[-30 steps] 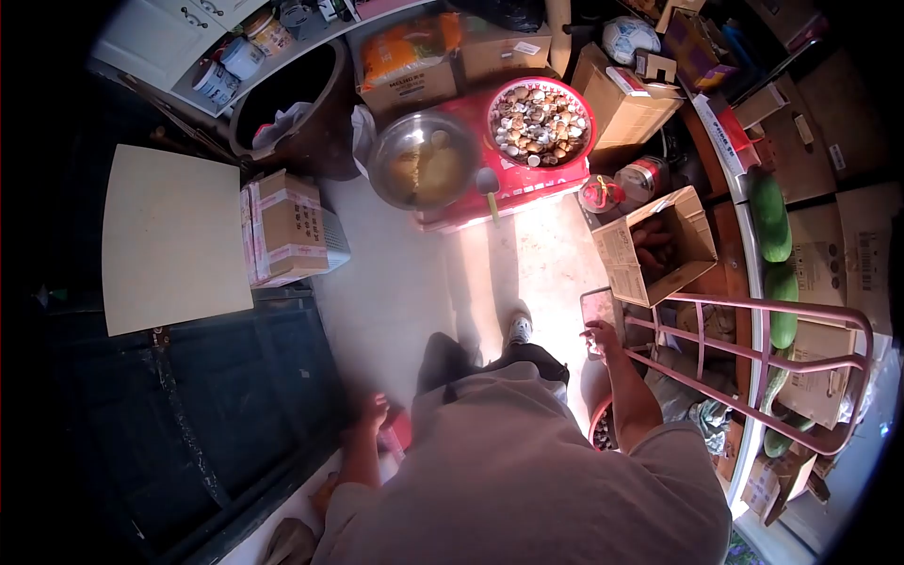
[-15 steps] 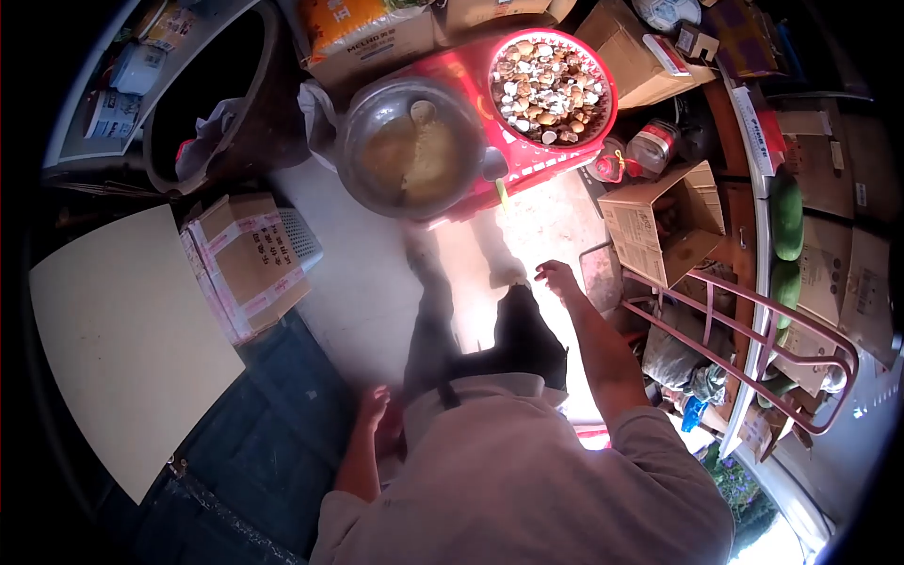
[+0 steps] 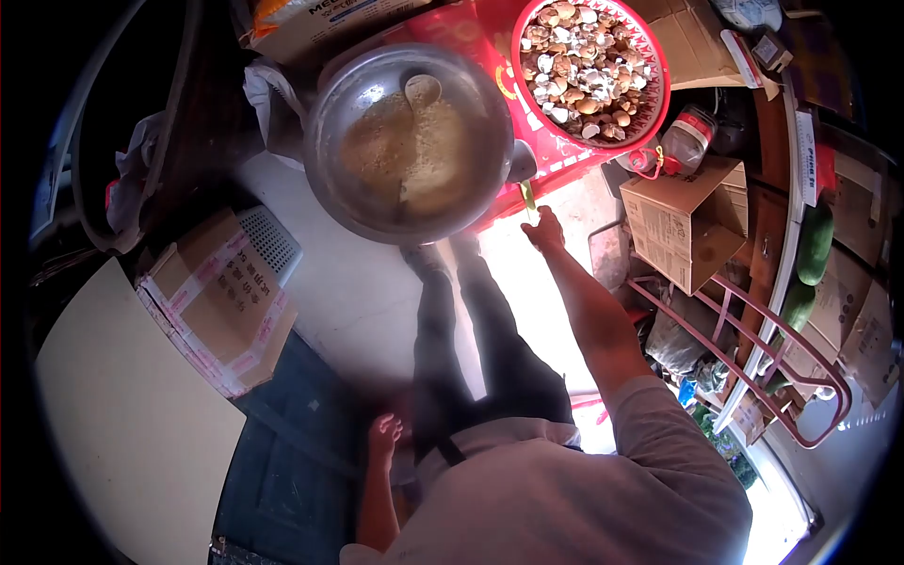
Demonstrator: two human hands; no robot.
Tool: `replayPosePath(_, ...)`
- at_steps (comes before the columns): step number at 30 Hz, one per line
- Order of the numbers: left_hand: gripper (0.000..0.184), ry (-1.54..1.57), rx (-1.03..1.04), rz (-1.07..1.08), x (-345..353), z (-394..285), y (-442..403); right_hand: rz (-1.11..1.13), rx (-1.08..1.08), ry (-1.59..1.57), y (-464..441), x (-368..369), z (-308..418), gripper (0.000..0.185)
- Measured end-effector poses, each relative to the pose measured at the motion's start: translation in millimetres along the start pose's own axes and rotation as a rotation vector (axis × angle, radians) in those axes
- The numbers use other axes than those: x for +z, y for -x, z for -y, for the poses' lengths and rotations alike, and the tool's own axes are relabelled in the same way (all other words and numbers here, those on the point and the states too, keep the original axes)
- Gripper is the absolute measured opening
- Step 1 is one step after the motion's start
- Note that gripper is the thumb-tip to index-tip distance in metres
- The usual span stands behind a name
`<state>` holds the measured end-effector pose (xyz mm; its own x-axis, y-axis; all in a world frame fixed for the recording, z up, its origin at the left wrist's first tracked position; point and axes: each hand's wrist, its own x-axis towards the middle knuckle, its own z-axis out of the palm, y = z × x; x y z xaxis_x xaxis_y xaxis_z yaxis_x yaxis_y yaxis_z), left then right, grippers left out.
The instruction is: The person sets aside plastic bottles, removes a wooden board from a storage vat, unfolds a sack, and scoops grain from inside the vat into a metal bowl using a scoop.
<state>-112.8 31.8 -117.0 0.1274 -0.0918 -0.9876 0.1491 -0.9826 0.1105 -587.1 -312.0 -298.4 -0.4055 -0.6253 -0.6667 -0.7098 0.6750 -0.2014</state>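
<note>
My right hand point(image 3: 544, 231) is beside the green handle point(image 3: 527, 196) of a ladle, at the front edge of the red table point(image 3: 540, 160); whether its fingers touch the handle is hard to tell. Low on the left, my left hand point(image 3: 384, 435) hangs with loosely curled, parted fingers and nothing in it. A large metal bowl point(image 3: 330, 179) on the table holds a yellowish-brown mass, with a round scoop point(image 3: 423, 89) inside. Right of it stands a red basket point(image 3: 661, 104) full of cracked eggshells point(image 3: 589, 71).
A taped cardboard box point(image 3: 221, 297) and a pale board point(image 3: 132, 405) are on the left. To the right are an open carton point(image 3: 673, 226), a bottle point(image 3: 688, 139), a pink metal frame point(image 3: 772, 395) and green gourds point(image 3: 815, 247). A dark vat point(image 3: 179, 122) stands at the upper left.
My view has moved closer to the bowl and basket. My right hand has reached forward to the ladle handle at the table's edge. My left hand still hangs low.
</note>
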Motion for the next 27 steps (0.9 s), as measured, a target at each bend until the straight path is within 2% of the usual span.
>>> replayPosePath(1, 0.028, 0.032, -0.05, 0.002, 0.6, 11.6, 0.3, 0.001, 0.003, 0.023, -7.2, 1.0, 8.3, 0.059)
replayPosePath(2, 0.028, 0.004, -0.075, -0.007, 3.6, 21.2, 1.0, -0.039, 0.017, 0.021, -14.2, 6.1, 12.5, 0.049)
replayPosePath(5, 0.028, -0.041, -0.154, -0.025, 14.2, 29.2, 3.4, -0.089, 0.058, -0.02, -33.8, 10.4, 26.0, 0.042)
replayPosePath(6, 0.028, -0.039, -0.166, -0.029, 17.0, 28.0, 3.8, -0.106, 0.099, -0.008, -36.6, 12.8, 25.3, 0.031)
replayPosePath(9, 0.028, 0.013, -0.117, -0.005, 17.8, 33.4, -6.0, -0.027, 0.106, -0.019, -27.0, 1.9, 17.3, 0.028)
replayPosePath(11, 0.026, 0.04, -0.1, 0.021, 25.7, 16.4, -7.6, -0.063, 0.101, -0.056, -12.4, -7.5, 11.7, 0.027)
replayPosePath(13, 0.028, 0.057, -0.107, 0.029, 28.8, -0.3, -7.8, -0.095, 0.066, -0.108, 10.1, -18.2, 3.6, 0.028)
replayPosePath(15, 0.029, 0.053, -0.028, 0.032, 30.9, -4.2, -11.3, -0.106, -0.051, -0.22, 41.7, -36.2, 6.5, 0.027)
replayPosePath(20, 0.031, 0.04, 0.092, 0.049, 44.2, -31.9, -5.0, -0.163, -0.405, -0.258, 94.4, -77.6, 81.5, 0.027)
replayPosePath(21, 0.032, 0.031, 0.117, 0.044, 44.9, -35.8, -2.6, -0.158, -0.322, -0.142, 90.6, -75.8, 99.7, 0.026)
replayPosePath(22, 0.034, 0.084, 0.067, 0.05, 40.4, -31.4, -5.6, -0.151, -0.351, -0.123, 83.5, -73.7, 112.3, 0.025)
replayPosePath(23, 0.033, 0.078, 0.111, 0.046, 38.8, -24.5, -4.6, -0.143, -0.38, -0.105, 75.6, -70.8, 125.4, 0.025)
replayPosePath(25, 0.031, 0.305, 0.068, 0.073, 22.7, -0.8, -1.4, -0.075, -0.301, 0.08, 52.2, -64.6, 165.2, 0.028)
replayPosePath(27, 0.029, 0.424, 0.138, 0.078, 11.3, 37.0, -8.7, -0.057, -0.374, 0.103, 50.2, -70.7, 190.2, 0.032)
